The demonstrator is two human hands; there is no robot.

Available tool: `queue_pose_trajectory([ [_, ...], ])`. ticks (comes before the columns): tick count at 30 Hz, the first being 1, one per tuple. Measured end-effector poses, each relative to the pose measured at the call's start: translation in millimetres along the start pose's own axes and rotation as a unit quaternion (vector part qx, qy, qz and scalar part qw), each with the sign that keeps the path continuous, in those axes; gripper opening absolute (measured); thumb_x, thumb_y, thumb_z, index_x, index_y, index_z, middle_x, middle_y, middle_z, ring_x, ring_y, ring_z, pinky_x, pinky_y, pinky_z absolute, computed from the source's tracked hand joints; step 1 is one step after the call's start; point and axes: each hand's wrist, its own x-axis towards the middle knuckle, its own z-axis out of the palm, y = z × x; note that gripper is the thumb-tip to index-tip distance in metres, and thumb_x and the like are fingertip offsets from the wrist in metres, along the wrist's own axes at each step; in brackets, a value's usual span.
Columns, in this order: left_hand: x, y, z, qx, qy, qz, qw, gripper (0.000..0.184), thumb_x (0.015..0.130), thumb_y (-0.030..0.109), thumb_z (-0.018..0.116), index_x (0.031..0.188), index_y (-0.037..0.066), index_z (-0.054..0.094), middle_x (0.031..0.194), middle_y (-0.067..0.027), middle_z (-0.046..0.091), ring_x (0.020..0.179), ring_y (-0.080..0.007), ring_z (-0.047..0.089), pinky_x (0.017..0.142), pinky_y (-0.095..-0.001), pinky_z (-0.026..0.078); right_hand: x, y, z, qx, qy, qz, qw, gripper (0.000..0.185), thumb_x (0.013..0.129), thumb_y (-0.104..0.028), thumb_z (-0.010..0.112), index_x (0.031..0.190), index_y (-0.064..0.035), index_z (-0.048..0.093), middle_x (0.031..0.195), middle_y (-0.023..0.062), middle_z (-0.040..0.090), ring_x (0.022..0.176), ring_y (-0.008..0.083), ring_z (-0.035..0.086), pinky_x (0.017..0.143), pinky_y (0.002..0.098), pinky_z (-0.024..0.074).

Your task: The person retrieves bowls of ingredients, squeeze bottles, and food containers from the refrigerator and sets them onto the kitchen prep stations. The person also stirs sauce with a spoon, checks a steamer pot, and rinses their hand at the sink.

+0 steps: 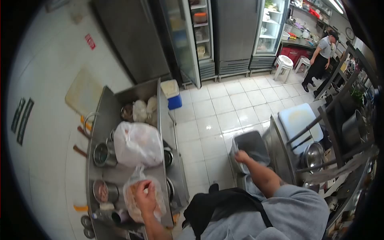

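My left hand (146, 196) is over a clear plastic bag (132, 200) of pale orange-pink food on the steel counter at my left. Its fingers are curled in; whether they grip anything is hidden. At the rim of a grey bin (250, 138) on the floor, my right hand (241, 157) is closed on thin clear plastic that looks like a bin bag (235, 146). A big white plastic bag (138, 144) sits just beyond my left hand.
Metal pots (104, 155) and smaller bags (140, 111) share the steel counter (150, 93). A blue box (174, 101) stands past it. Fridges line the back, one glass door (186, 52) ajar. At right are a cutting board (301, 122) and a person (321, 56) farther off.
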Motion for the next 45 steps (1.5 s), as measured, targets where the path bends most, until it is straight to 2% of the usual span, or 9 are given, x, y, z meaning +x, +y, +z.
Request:
queue_pose_trajectory([
  [6, 179.9, 100.9, 138.2, 0.026, -0.093, 0.208, 0.973, 0.026, 0.08, 0.007, 0.071, 0.104, -0.001, 0.063, 0.108, -0.0175, 0.06, 0.095, -0.0321, 0.06, 0.086, -0.0372, 0.049, -181.3, 271.0, 212.0, 0.254, 0.007, -0.026, 0.967, 0.025, 0.075, -0.025, 0.07, 0.094, -0.0089, 0.074, 0.093, 0.0175, 0.07, 0.089, 0.0255, 0.069, 0.08, 0.04, 0.0537],
  [10, 289.1, 63.1, 260.2, 0.097, -0.168, 0.222, 0.956, 0.032, 0.084, 0.019, 0.068, 0.111, 0.001, 0.063, 0.118, -0.0195, 0.059, 0.109, -0.0355, 0.057, 0.095, -0.041, 0.045, -179.2, 224.5, 124.2, 0.134, -0.272, 0.325, 0.896, 0.024, 0.076, -0.025, 0.069, 0.092, -0.0074, 0.073, 0.093, 0.0178, 0.07, 0.087, 0.0271, 0.068, 0.078, 0.0413, 0.0536],
  [13, 331.6, 35.7, 326.1, 0.46, -0.397, 0.12, 0.785, 0.044, 0.087, 0.034, 0.065, 0.119, 0.003, 0.062, 0.124, -0.0204, 0.058, 0.119, -0.036, 0.052, 0.101, -0.0416, 0.042, -109.8, 219.1, 104.3, 0.14, -0.294, 0.314, 0.892, 0.023, 0.077, -0.025, 0.067, 0.09, -0.0062, 0.073, 0.093, 0.0181, 0.07, 0.085, 0.0282, 0.068, 0.077, 0.0423, 0.0536],
  [21, 399.6, -161.6, 429.6, 0.252, -0.437, 0.007, 0.863, 0.045, 0.087, 0.039, 0.064, 0.113, 0.003, 0.066, 0.105, -0.0199, 0.068, 0.094, -0.034, 0.065, 0.085, -0.0393, 0.051, 243.3, 184.9, -27.5, 0.157, -0.043, 0.248, 0.955, 0.043, 0.082, -0.036, 0.052, 0.099, -0.0011, 0.071, 0.109, 0.0238, 0.066, 0.106, 0.0386, 0.062, 0.092, 0.0459, 0.0489],
  [25, 379.1, -259.5, 424.3, 0.234, -0.408, -0.316, 0.824, 0.04, 0.087, 0.037, 0.063, 0.107, 0.003, 0.068, 0.099, -0.0182, 0.069, 0.093, -0.0348, 0.067, 0.081, -0.0424, 0.052, 417.4, 173.2, -171.7, 0.145, 0.072, 0.124, 0.979, 0.039, 0.084, -0.037, 0.054, 0.093, -0.003, 0.071, 0.095, 0.0199, 0.07, 0.091, 0.0358, 0.066, 0.085, 0.0433, 0.0512],
  [34, 364.2, -295.9, 439.5, 0.355, -0.505, -0.043, 0.785, 0.034, 0.092, 0.034, 0.053, 0.095, 0.004, 0.069, 0.092, -0.0226, 0.068, 0.089, -0.039, 0.067, 0.074, -0.0447, 0.053, 577.4, 178.0, -280.9, 0.105, 0.114, 0.155, 0.976, 0.039, 0.084, -0.035, 0.055, 0.093, -0.0009, 0.071, 0.097, 0.0215, 0.07, 0.096, 0.0388, 0.065, 0.087, 0.0468, 0.0505],
  [36, 406.4, -293.3, 493.9, 0.152, -0.38, -0.312, 0.857, 0.037, 0.091, 0.037, 0.054, 0.095, 0.004, 0.069, 0.094, -0.024, 0.067, 0.089, -0.0408, 0.066, 0.076, -0.0452, 0.053, 565.8, 200.6, -267.0, 0.117, 0.018, 0.227, 0.967, 0.037, 0.084, -0.035, 0.058, 0.081, -0.001, 0.072, 0.078, 0.0166, 0.071, 0.07, 0.0297, 0.068, 0.07, 0.0421, 0.0542],
  [37, 437.3, -292.3, 528.2, 0.041, -0.297, -0.432, 0.851, 0.038, 0.091, 0.038, 0.054, 0.095, 0.003, 0.069, 0.095, -0.0247, 0.067, 0.09, -0.0417, 0.066, 0.076, -0.0454, 0.052, 565.7, 216.3, -260.1, 0.156, -0.043, 0.288, 0.944, 0.034, 0.076, -0.032, 0.06, 0.085, -0.0026, 0.074, 0.1, 0.0241, 0.069, 0.098, 0.0367, 0.066, 0.089, 0.0422, 0.0512],
  [45, 772.7, -3.0, 808.1, -0.038, -0.317, 0.039, 0.947, 0.032, 0.092, 0.033, 0.063, 0.106, 0.005, 0.066, 0.095, -0.0164, 0.071, 0.088, -0.0308, 0.069, 0.075, -0.0386, 0.054, 563.0, 329.3, -261.9, 0.061, -0.252, 0.299, 0.918, 0.021, 0.087, -0.016, 0.057, 0.097, -0.006, 0.072, 0.084, 0.0087, 0.073, 0.069, 0.0211, 0.071, 0.066, 0.0357, 0.0573],
])
